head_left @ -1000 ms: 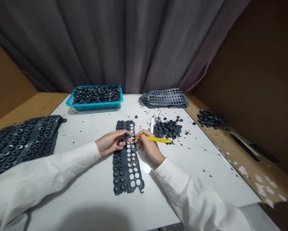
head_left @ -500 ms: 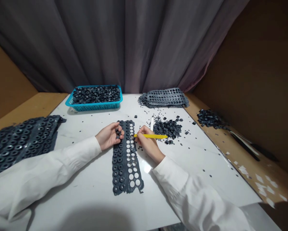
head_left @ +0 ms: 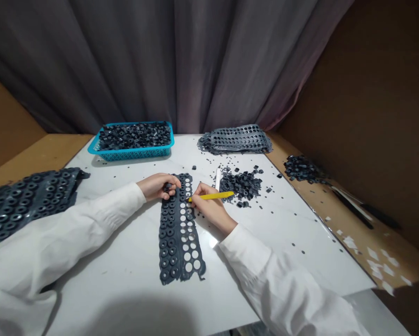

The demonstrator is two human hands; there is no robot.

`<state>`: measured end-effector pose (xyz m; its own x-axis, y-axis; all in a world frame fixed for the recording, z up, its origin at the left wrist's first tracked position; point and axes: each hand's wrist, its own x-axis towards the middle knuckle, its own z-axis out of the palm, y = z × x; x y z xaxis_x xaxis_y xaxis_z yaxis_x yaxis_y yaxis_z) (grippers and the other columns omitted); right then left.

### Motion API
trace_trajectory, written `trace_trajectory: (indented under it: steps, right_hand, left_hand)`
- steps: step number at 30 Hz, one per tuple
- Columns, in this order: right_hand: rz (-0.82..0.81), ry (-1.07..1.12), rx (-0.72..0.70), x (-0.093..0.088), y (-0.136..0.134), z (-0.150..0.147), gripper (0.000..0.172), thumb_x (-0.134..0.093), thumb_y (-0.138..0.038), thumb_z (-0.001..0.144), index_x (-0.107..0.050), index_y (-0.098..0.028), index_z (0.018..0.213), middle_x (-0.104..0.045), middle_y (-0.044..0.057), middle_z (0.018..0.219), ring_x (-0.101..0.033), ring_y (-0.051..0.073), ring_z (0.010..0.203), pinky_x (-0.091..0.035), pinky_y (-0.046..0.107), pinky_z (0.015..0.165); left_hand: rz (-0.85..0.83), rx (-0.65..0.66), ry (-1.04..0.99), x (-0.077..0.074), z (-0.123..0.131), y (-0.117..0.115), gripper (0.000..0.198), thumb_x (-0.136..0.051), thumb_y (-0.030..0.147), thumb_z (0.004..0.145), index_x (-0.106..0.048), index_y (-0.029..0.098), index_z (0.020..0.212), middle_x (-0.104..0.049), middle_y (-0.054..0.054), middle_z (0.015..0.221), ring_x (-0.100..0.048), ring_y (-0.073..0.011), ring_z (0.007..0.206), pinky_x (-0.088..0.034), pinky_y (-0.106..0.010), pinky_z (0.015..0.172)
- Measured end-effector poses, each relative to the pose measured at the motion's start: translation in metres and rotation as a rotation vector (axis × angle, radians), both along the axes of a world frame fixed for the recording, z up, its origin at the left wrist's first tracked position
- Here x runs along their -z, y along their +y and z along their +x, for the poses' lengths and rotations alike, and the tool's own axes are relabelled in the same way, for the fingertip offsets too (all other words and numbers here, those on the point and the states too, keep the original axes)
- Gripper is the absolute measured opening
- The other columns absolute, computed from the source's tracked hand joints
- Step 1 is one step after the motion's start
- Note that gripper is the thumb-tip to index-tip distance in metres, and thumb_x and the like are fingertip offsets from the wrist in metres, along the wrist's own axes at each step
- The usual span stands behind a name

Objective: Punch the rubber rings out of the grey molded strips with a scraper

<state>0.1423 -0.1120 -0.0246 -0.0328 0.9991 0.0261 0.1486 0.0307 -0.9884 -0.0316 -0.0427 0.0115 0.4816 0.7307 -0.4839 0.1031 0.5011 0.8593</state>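
A long dark rubber sheet (head_left: 169, 242) lies lengthwise on the white tabletop. Ring-shaped rubber pieces fill its left columns, while much of the right side is round holes with white showing through. My left hand (head_left: 160, 185) is curled at the sheet's upper left edge, with small black rubber pieces (head_left: 167, 187) inside its fingers. In my right hand (head_left: 211, 207) is a slim yellow pen-shaped tool (head_left: 214, 196), pinched near its dark tip, which points left at the holed columns. Whether the tip touches the sheet I cannot tell.
A blue basket (head_left: 135, 154) full of black pieces stands at the back left. Holed sheets (head_left: 239, 139) are stacked at the back right. Loose pieces (head_left: 240, 186) lie beside a white pen-shaped tool (head_left: 218, 179). Another ringed sheet (head_left: 30, 196) rests at left, and a dark pile (head_left: 303, 169) at right.
My left hand has turned over, its fingers now reaching over the sheet's upper part. The yellow tool has tilted slightly. The whole view has shifted a little.
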Motion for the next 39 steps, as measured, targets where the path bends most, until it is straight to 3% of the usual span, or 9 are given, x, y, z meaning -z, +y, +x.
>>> trace_trajectory:
  steps: [3,8,12,16,19,26,32,36,39]
  right_hand:
    - [0.007,-0.052,-0.02,-0.001,0.002,0.0,0.007,-0.052,-0.018,0.067,-0.048,-0.019,0.061,-0.054,-0.004,0.053,-0.05,0.011,0.05,-0.034,0.021,0.048]
    - [-0.026,-0.098,-0.071,-0.005,0.008,0.0,0.009,-0.052,-0.018,0.067,-0.045,-0.019,0.06,-0.05,-0.005,0.048,-0.047,0.01,0.046,-0.032,0.02,0.045]
    - [-0.052,-0.101,-0.098,-0.007,0.013,0.0,0.01,-0.052,-0.015,0.065,-0.044,-0.019,0.059,-0.05,-0.006,0.047,-0.047,0.01,0.045,-0.032,0.02,0.045]
    - [-0.065,-0.114,-0.105,-0.008,0.014,-0.001,0.01,-0.052,-0.014,0.065,-0.045,-0.019,0.059,-0.05,-0.006,0.046,-0.046,0.009,0.043,-0.03,0.019,0.044]
    - [-0.074,-0.1,-0.1,-0.007,0.014,0.0,0.01,-0.052,-0.015,0.065,-0.045,-0.019,0.059,-0.051,-0.006,0.046,-0.046,0.009,0.042,-0.032,0.019,0.044]
    - [-0.096,-0.065,-0.113,-0.006,0.014,0.001,0.011,-0.053,-0.015,0.066,-0.044,-0.019,0.06,-0.053,-0.005,0.048,-0.049,0.009,0.043,-0.035,0.019,0.045]
    - [-0.093,-0.103,-0.099,-0.009,0.014,0.0,0.011,-0.054,-0.015,0.066,-0.045,-0.018,0.06,-0.052,-0.005,0.048,-0.046,0.008,0.043,-0.032,0.018,0.044]
    - [-0.081,-0.116,-0.104,-0.009,0.014,0.0,0.011,-0.052,-0.013,0.065,-0.044,-0.018,0.059,-0.051,-0.005,0.047,-0.046,0.008,0.044,-0.033,0.018,0.044]
    - [-0.092,-0.113,-0.105,-0.008,0.014,0.0,0.013,-0.052,-0.013,0.064,-0.043,-0.018,0.057,-0.051,-0.005,0.047,-0.048,0.009,0.045,-0.035,0.019,0.045]
  left_hand:
    - [0.106,0.081,0.058,0.003,0.001,-0.003,0.013,-0.062,0.02,0.069,-0.065,0.008,0.072,-0.04,0.004,0.047,-0.035,-0.0048,0.04,-0.023,-0.013,0.033]
    - [0.106,0.221,0.064,0.0,0.002,-0.001,0.021,-0.066,0.023,0.07,-0.069,0.008,0.084,-0.051,0.001,0.051,-0.041,-0.0051,0.04,-0.029,-0.015,0.036]
    - [-0.062,0.033,-0.025,-0.004,0.002,0.001,0.02,-0.059,0.007,0.065,-0.068,0.008,0.083,-0.062,-0.006,0.071,-0.054,-0.0076,0.056,-0.039,-0.013,0.043]
    - [-0.017,-0.125,-0.001,-0.001,0.004,-0.004,0.016,-0.048,0.002,0.055,-0.06,0.011,0.061,-0.05,0.0,0.051,-0.044,-0.0054,0.046,-0.032,-0.013,0.04]
    - [0.24,0.006,0.172,0.002,0.006,-0.01,0.012,-0.048,0.012,0.061,-0.058,0.012,0.057,-0.04,0.004,0.043,-0.031,-0.0058,0.039,-0.023,-0.017,0.038]
    - [1.192,0.611,0.653,0.0,0.004,-0.01,0.023,-0.06,0.023,0.07,-0.067,0.014,0.089,-0.054,0.002,0.059,-0.049,-0.0119,0.055,-0.038,-0.022,0.057]
    - [1.439,0.863,0.803,0.003,0.004,-0.006,0.018,-0.049,0.021,0.085,-0.066,0.016,0.086,-0.061,-0.005,0.079,-0.058,-0.0149,0.071,-0.043,-0.023,0.065]
    - [1.656,0.962,0.894,0.013,0.002,-0.008,0.018,-0.046,0.012,0.086,-0.062,0.014,0.078,-0.061,-0.007,0.078,-0.057,-0.0171,0.073,-0.043,-0.025,0.061]
    - [1.644,0.953,0.792,0.017,0.001,-0.007,0.019,-0.043,0.009,0.085,-0.06,0.014,0.077,-0.06,-0.007,0.076,-0.056,-0.016,0.071,-0.043,-0.025,0.061]
